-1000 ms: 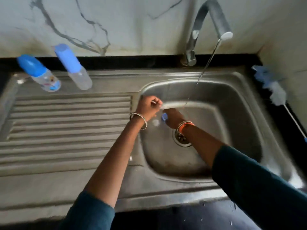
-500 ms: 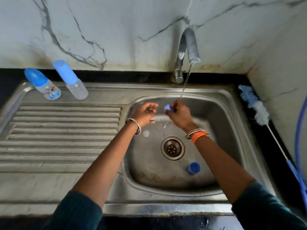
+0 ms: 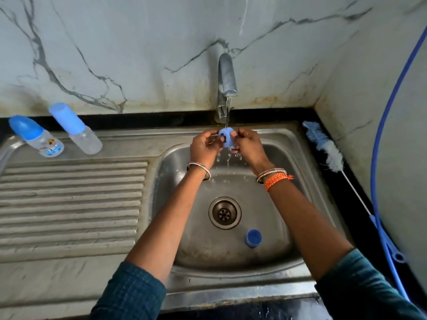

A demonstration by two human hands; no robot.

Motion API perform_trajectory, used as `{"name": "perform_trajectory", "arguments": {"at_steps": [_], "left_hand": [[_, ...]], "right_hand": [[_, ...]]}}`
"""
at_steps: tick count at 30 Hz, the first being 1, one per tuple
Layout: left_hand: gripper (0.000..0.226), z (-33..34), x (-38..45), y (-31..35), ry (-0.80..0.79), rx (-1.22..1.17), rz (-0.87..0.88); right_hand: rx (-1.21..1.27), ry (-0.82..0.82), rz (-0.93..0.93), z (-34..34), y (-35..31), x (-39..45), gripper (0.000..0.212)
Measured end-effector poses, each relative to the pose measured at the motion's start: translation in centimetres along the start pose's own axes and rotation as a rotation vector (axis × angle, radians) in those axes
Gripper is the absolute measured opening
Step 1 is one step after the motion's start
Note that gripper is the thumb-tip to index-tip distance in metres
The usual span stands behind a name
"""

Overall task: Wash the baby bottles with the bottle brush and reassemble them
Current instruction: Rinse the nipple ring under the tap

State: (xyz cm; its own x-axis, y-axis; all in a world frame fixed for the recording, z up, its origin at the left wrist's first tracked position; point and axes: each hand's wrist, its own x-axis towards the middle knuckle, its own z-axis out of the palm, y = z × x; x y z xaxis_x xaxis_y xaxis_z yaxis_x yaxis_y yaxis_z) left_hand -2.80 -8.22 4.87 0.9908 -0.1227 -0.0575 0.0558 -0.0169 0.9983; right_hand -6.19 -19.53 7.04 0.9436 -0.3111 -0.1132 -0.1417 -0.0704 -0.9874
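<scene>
Head view: bottle brush (image 3: 324,147) beside sink (image 3: 307,172).

Steel sink (image 3: 307,158) fills the middle, its basin wet, with the round drain strainer (image 3: 224,212) sitting dead centre on the bottom. Over on the left, the ribbed draining board (image 3: 69,204) runs flat beside the basin. Up at the back, the curved metal tap (image 3: 227,77) stands behind the basin with a thin stream of water (image 3: 227,112) running from its spout, drops falling toward the basin floor. White marble wall (image 3: 138,42) behind it, dark veins across it, brownish stains low down near the tap. A black counter edge (image 3: 138,117) lines the wall. On the right, 1 blue hose (image 3: 379,135) curves down the side wall.
</scene>
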Motion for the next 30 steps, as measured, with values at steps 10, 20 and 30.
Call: {"name": "perform_trajectory", "arguments": {"at_steps": [10,20,30], "left_hand": [[0.038,0.4,-0.3,0.5,0.124,0.437,0.14],[0.02,0.7,0.5,1.1,0.102,0.441,0.068],[0.021,0.4,0.6,1.2,0.133,0.645,0.173]], "right_hand": [[-0.127,-0.179,-0.118,0.9,-0.5,0.1,0.027],[0.176,0.112,0.09,2.0,-0.6,0.5,0.021],[-0.061,-0.115,0.075,1.4,-1.1,1.3,0.03]]}}
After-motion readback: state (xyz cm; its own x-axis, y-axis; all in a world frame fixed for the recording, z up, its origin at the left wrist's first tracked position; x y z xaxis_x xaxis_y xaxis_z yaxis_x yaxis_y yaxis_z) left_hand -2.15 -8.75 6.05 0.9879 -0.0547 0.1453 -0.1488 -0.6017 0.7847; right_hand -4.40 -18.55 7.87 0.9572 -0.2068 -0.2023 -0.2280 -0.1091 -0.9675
